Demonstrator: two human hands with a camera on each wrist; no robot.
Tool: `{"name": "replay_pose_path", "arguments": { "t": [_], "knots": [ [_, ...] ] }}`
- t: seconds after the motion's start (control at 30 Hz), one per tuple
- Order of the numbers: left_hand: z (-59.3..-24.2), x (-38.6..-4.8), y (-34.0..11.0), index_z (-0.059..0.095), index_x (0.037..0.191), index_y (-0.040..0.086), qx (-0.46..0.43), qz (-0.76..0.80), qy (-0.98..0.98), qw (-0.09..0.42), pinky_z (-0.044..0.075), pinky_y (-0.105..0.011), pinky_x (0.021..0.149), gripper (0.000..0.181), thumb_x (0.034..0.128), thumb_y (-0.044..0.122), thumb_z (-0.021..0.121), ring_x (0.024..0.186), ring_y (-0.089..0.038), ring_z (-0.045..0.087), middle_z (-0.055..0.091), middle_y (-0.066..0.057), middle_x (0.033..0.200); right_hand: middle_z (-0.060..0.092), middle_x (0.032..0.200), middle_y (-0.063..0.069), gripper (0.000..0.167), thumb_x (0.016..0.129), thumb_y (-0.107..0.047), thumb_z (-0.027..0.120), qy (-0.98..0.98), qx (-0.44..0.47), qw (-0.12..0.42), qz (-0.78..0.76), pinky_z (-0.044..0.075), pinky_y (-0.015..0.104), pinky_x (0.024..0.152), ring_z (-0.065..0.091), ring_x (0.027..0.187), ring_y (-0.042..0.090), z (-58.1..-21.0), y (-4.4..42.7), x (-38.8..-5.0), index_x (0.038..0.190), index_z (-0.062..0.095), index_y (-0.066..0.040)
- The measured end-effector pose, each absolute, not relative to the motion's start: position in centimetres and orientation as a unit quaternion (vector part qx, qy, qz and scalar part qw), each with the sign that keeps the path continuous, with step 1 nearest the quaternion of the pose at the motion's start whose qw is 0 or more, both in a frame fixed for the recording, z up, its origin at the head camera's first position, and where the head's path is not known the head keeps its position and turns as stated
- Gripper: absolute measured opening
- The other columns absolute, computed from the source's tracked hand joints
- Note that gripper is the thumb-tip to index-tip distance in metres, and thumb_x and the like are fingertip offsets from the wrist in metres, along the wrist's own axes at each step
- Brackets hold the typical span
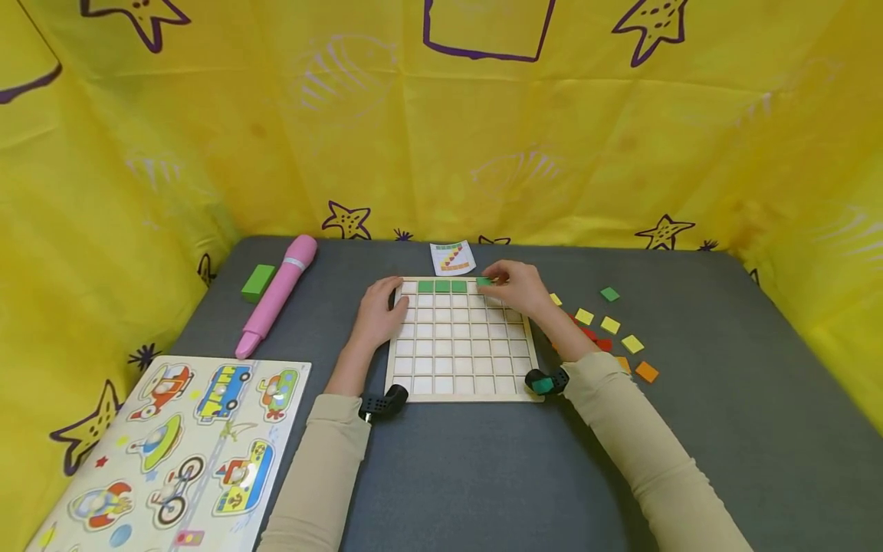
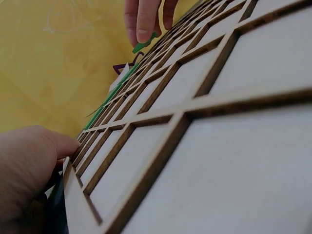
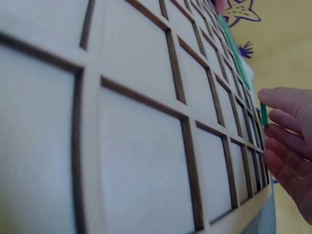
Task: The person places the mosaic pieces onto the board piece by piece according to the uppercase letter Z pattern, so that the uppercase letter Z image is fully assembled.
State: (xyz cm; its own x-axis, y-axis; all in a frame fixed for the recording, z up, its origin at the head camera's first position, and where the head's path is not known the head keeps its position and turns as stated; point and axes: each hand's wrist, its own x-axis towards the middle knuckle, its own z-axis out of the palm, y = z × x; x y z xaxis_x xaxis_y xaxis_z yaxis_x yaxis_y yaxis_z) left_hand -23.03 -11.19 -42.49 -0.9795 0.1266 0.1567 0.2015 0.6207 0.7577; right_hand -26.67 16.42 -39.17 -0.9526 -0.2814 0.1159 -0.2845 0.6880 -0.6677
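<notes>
**Yellow cloth behind, dark tabletop below: a green tile in the right hand at the far row**

In the head view, yellow cloth [image 1: 441, 153] hangs beyond a dark grey tabletop [image 1: 483, 475], where a gridded wooden board [image 1: 444, 366] lies in the middle. The right hand [image 1: 517, 285] is at the board's far side, its grip nearly closed on a green tile [image 1: 484, 282] pinched at the fingertips. That tile lies to the left of the hand, over the far row and to the right of three green tiles [image 1: 442, 286] set side by side there. The left hand [image 1: 378, 310] holds the board's left edge near its far corner. A small card [image 1: 454, 259] lies just beyond the board; loose yellow tiles [image 1: 610, 325] lie to its right.

In the left wrist view, the left thumb rests over the rim, and the pinched tile hangs tilted, apart from the grid.

In the right wrist view, the tile shows edge-on between thumb and fingers beside the far edge.

The relation that counts, I judge, is tile to far-row cell: square, the tile has no long axis, so its edges need squaring to the dividers. The right hand is the nearer one.
</notes>
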Motion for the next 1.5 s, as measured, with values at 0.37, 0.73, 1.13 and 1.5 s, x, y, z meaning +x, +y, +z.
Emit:
{"name": "replay_pose_path", "arguments": {
  "t": [0.37,0.73,1.13,1.5],
  "knots": [
    [-41.8,-22.7,-12.0,0.036,0.149,0.001,-0.116,-0.409,-0.905,-0.021,0.013,-0.049,0.118,0.056,0.1005,0.025,0.051,0.146,-0.034,0.018,0.029,-0.019,0.155,0.065,0.102,0.010,0.021,0.091,-0.021,0.071,-0.923,0.167,0.001,0.347,0.049,0.040,0.078,0.057,0.091,0.025,-39.6,15.3,-26.9,0.107,0.071,-0.007],
    [-42.0,-22.7,-11.7,0.041,0.146,0.001,-0.112,-0.411,-0.904,-0.007,0.018,-0.053,0.115,0.055,0.0988,0.023,0.056,0.143,-0.036,0.024,0.034,-0.019,0.153,0.069,0.107,0.011,0.020,0.094,-0.019,0.066,-0.921,0.170,0.025,0.351,0.051,0.043,0.080,0.062,0.097,0.027,-38.8,18.7,-26.1,0.109,0.072,-0.006],
    [-41.8,-22.6,-11.9,0.056,0.132,0.001,-0.090,-0.433,-0.897,0.006,0.026,-0.051,0.113,0.044,0.0948,0.023,0.064,0.137,-0.035,0.035,0.042,-0.017,0.145,0.067,0.109,0.022,0.026,0.096,-0.018,0.062,-0.945,0.081,0.043,0.314,0.050,0.050,0.081,0.061,0.099,0.036,-37.8,28.7,-24.6,0.115,0.068,-0.001],
    [-42.0,-22.7,-11.9,0.059,0.127,0.002,-0.090,-0.425,-0.901,0.008,0.025,-0.051,0.113,0.041,0.0935,0.023,0.066,0.137,-0.035,0.035,0.042,-0.018,0.145,0.061,0.117,0.029,0.037,0.095,-0.027,0.064,-0.959,0.021,0.033,0.279,0.044,0.059,0.089,0.055,0.105,0.045,-38.4,33.9,-23.0,0.118,0.064,0.003]
  ]
}}
